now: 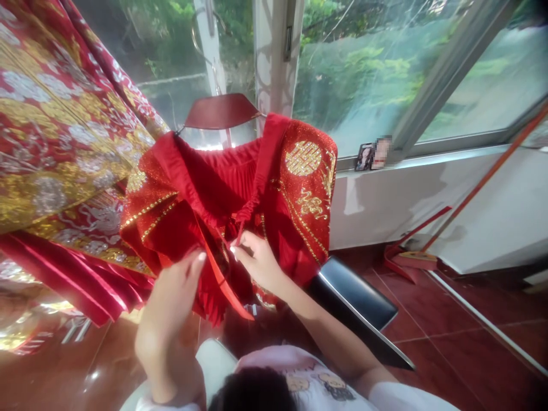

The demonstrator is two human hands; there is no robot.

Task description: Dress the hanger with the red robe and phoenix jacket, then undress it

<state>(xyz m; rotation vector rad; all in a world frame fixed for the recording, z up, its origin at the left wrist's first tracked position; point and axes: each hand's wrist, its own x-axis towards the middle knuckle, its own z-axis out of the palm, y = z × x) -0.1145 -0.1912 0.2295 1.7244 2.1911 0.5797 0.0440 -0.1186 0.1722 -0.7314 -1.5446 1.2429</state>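
Note:
A red garment (308,222) with gold beadwork and a round gold emblem hangs in front of me from a clip hanger (222,111). Its gathered upper edge dips open at the middle. My right hand (261,262) is closed at that dip, thumb and fingers pinched on a thin red cord (241,227). To its left, my left hand (171,294) has its fingertips pressed together close to the garment's front. What lies between those fingertips is too small to make out. A flat orange-red ribbon (222,279) dangles between the two hands.
Red cloth with gold and silver embroidery (64,120) hangs at the left. Behind is a window (363,74), with small picture cards (372,155) on its sill. A dark, glossy flat object (359,291) sits right of the garment. A broom (415,260) leans at the right.

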